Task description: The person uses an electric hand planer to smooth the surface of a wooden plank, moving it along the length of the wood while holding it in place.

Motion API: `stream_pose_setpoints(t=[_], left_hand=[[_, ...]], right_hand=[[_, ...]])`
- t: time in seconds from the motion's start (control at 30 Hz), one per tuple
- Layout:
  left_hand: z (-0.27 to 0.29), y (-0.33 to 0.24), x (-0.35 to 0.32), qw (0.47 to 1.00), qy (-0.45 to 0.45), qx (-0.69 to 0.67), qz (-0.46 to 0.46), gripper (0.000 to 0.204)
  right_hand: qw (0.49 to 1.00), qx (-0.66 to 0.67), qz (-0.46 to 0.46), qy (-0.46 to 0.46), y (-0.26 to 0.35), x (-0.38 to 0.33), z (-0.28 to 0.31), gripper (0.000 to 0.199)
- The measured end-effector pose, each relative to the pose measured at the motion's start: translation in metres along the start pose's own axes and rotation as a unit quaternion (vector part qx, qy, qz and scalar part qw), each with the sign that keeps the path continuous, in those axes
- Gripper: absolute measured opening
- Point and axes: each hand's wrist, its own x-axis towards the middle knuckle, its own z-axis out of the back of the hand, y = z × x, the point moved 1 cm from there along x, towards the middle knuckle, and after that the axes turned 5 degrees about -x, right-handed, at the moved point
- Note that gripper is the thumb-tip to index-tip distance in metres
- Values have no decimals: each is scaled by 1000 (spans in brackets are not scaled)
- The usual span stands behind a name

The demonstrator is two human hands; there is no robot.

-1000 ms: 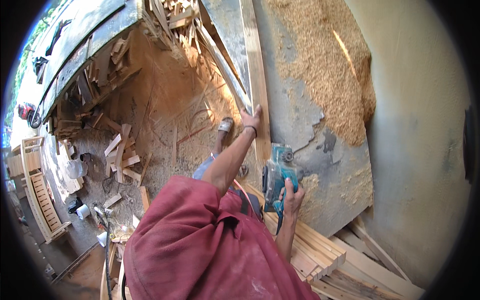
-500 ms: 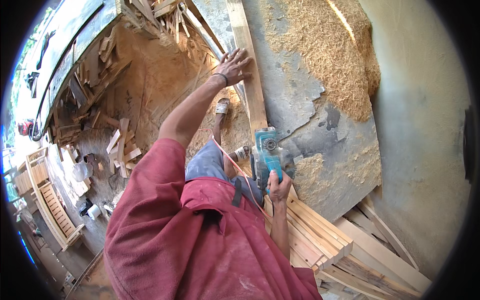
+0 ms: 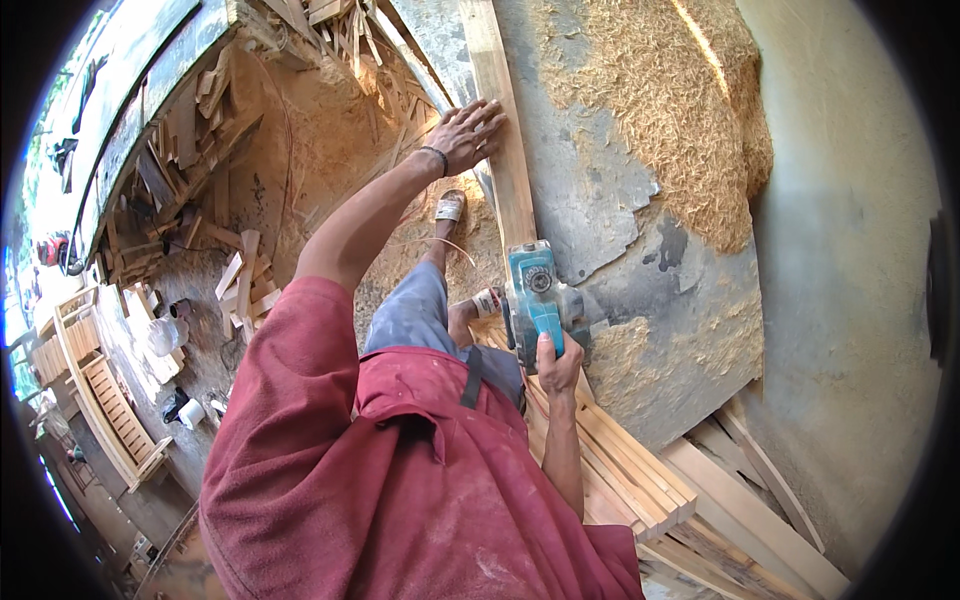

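My right hand (image 3: 559,362) is wrapped round the rear handle of a teal electric hand planer (image 3: 531,270). The planer rests on the near part of a long wooden board (image 3: 510,170), which runs away from me toward the top of the view. Farther along, my left hand (image 3: 468,136) lies over the left edge of that board, fingers stretched out and a dark band at the wrist. It grips nothing. The planer hides the board's near end and its own underside.
Under the board is a grey worktop (image 3: 590,200) with a cracked surface. A heap of wood shavings (image 3: 670,110) lies at its far right, beside a wall (image 3: 850,280). Planed strips (image 3: 620,460) are stacked near my right side. Offcuts (image 3: 245,285) and a slatted wooden piece (image 3: 110,395) lie left.
The planer has slid slightly forward along the board, closer to my left hand. My left hand stays on the board edge. The pink-orange cord has shifted off my front.
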Motion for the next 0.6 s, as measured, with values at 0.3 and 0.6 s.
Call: stream_pose_setpoints(t=[0.3, 0.6], left_hand=[[0, 7, 3, 999, 18, 7, -27, 58], [2, 15, 1, 999, -5, 3, -47, 56]], right_hand=[[1000, -21, 2, 2, 7, 15, -4, 40], [1000, -28, -7, 7, 34, 44, -7, 43]])
